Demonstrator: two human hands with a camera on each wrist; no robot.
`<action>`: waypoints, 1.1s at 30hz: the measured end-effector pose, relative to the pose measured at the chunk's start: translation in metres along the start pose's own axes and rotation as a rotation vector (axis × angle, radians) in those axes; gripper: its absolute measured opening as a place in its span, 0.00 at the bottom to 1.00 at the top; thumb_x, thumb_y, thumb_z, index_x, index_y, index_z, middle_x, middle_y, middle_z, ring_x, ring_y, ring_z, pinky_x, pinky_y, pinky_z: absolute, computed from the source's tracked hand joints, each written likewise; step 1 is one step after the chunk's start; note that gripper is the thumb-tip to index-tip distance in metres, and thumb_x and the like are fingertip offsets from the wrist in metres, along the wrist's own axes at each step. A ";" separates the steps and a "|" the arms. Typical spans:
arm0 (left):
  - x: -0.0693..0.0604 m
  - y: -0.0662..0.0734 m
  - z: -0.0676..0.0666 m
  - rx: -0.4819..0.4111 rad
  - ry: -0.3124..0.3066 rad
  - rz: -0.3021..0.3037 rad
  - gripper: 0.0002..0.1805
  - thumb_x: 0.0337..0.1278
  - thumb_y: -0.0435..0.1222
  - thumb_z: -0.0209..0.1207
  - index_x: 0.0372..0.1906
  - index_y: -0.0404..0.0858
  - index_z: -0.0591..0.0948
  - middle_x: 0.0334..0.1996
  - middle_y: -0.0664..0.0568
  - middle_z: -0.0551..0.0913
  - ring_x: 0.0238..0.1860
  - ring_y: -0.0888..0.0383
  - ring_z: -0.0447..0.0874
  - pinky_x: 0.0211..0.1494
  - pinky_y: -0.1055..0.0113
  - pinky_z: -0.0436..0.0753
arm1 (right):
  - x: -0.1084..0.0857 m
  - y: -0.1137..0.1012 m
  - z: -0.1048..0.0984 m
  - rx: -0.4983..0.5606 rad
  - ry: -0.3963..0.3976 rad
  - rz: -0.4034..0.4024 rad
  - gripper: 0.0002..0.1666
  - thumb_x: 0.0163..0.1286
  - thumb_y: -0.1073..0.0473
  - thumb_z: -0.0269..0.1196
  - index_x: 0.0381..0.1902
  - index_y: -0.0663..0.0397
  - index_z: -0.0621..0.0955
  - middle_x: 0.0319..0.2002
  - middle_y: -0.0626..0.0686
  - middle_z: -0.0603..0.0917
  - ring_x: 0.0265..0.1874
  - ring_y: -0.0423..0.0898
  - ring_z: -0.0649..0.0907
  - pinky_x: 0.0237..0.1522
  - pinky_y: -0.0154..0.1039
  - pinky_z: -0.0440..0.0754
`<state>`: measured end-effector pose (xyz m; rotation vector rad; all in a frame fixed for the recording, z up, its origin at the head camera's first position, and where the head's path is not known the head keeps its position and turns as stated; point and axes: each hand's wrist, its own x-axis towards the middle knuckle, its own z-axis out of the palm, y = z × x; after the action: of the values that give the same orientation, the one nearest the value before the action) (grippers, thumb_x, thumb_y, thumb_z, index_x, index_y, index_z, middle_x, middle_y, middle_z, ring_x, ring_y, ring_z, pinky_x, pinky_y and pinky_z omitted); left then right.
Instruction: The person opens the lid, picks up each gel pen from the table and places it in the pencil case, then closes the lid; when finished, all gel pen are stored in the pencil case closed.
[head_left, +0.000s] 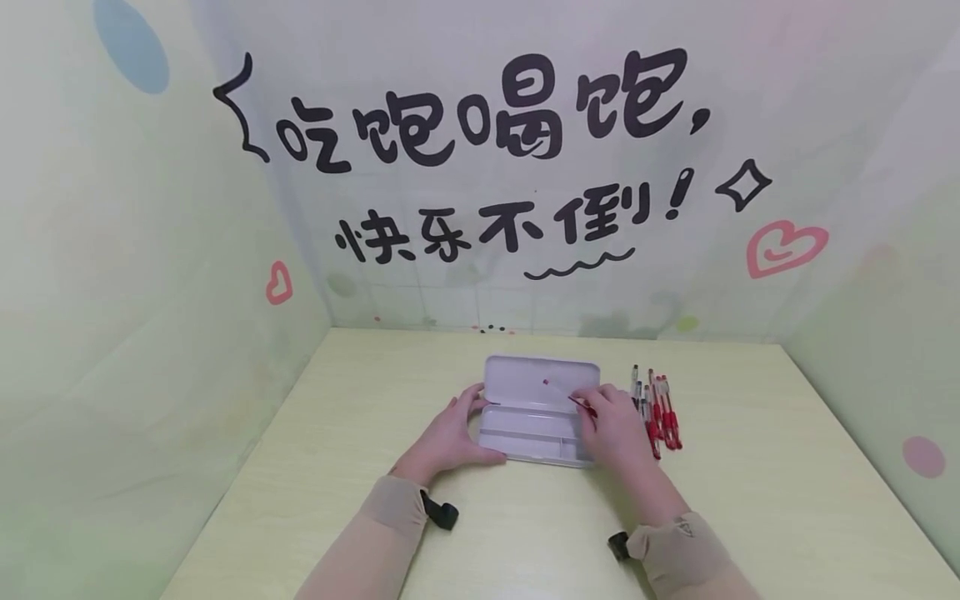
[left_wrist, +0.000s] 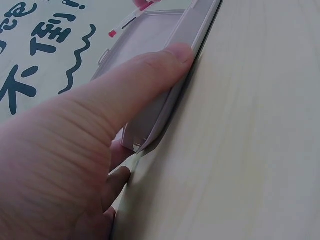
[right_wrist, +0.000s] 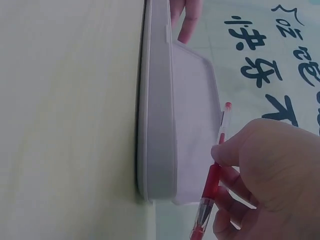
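A pale lilac pencil case (head_left: 525,447) lies on the table with its lid (head_left: 521,383) raised at the back. Inside are a long section and smaller compartments at the front; no pens show in them. My left hand (head_left: 450,437) grips the case's left end, its thumb on the front edge (left_wrist: 177,55) and its fingers round the back corner. Over the right part of the case, my right hand (head_left: 617,429) pinches a red gel pen (right_wrist: 212,182) between thumb and fingers. The pen is tilted, apart from the case, its clear end pointing toward the lid.
Several red and black pens (head_left: 666,412) lie in a loose group on the table, just right of my right hand. Behind the table (head_left: 360,383) stands a printed backdrop (head_left: 465,292) with black lettering. Side panels (head_left: 150,333) flank the table.
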<state>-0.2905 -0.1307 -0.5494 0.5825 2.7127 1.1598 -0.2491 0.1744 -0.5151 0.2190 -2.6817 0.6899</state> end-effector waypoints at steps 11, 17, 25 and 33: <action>-0.001 -0.001 0.001 0.005 -0.003 -0.007 0.76 0.35 0.59 0.88 0.89 0.48 0.55 0.77 0.57 0.81 0.88 0.43 0.63 0.96 0.44 0.51 | 0.008 -0.035 0.026 0.023 -0.105 -0.143 0.08 0.74 0.64 0.71 0.46 0.48 0.92 0.42 0.53 0.87 0.45 0.55 0.85 0.53 0.55 0.89; -0.002 0.001 -0.001 0.006 -0.004 -0.004 0.75 0.36 0.59 0.88 0.89 0.49 0.55 0.77 0.57 0.81 0.88 0.42 0.63 0.96 0.42 0.52 | 0.011 -0.045 0.036 -0.007 -0.181 -0.146 0.09 0.72 0.64 0.72 0.48 0.47 0.92 0.43 0.53 0.88 0.46 0.54 0.85 0.57 0.56 0.89; -0.002 0.004 -0.002 0.012 -0.011 -0.004 0.75 0.36 0.58 0.88 0.89 0.49 0.55 0.77 0.56 0.81 0.86 0.45 0.68 0.97 0.45 0.49 | 0.010 -0.047 0.039 -0.042 -0.241 -0.110 0.13 0.73 0.63 0.72 0.51 0.43 0.93 0.43 0.51 0.87 0.44 0.51 0.85 0.51 0.54 0.91; -0.002 0.004 -0.002 0.008 -0.014 -0.011 0.75 0.37 0.58 0.88 0.89 0.50 0.55 0.77 0.57 0.81 0.87 0.46 0.66 0.97 0.46 0.48 | 0.011 -0.047 0.041 -0.048 -0.276 -0.103 0.14 0.74 0.61 0.72 0.52 0.40 0.94 0.42 0.50 0.87 0.44 0.51 0.85 0.50 0.53 0.91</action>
<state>-0.2884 -0.1303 -0.5457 0.5741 2.7070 1.1380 -0.2604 0.1131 -0.5239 0.4674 -2.9184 0.6015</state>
